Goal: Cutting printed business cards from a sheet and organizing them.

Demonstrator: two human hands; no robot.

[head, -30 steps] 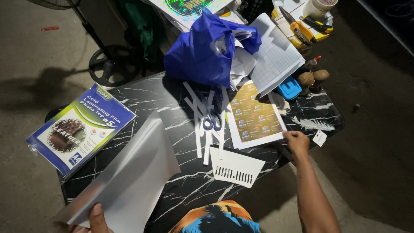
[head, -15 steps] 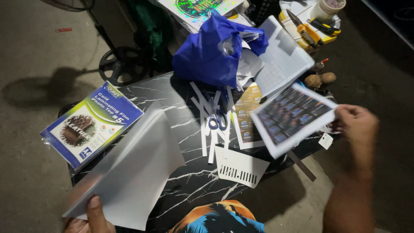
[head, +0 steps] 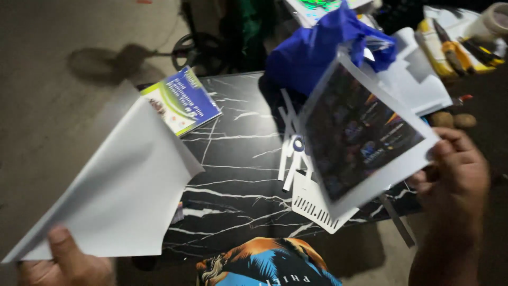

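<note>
Glossy print: dark printed sheet [head: 360,132] with white border, tilted, blurred, right of centre.
Right hand [head: 455,169]: pinching its right edge.
Left hand [head: 66,262]: thumb clamping pale laminating film [head: 116,190], near left.
Room: black marble tabletop [head: 238,159] bare between both sheets.

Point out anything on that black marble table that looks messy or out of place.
White paper strips lie scattered at odd angles mid-table, over what may be scissors. A crumpled blue bag slumps at the back edge. The film packet sits askew near the left corner. The right hand holds a printed sheet tilted above the clutter.
</note>
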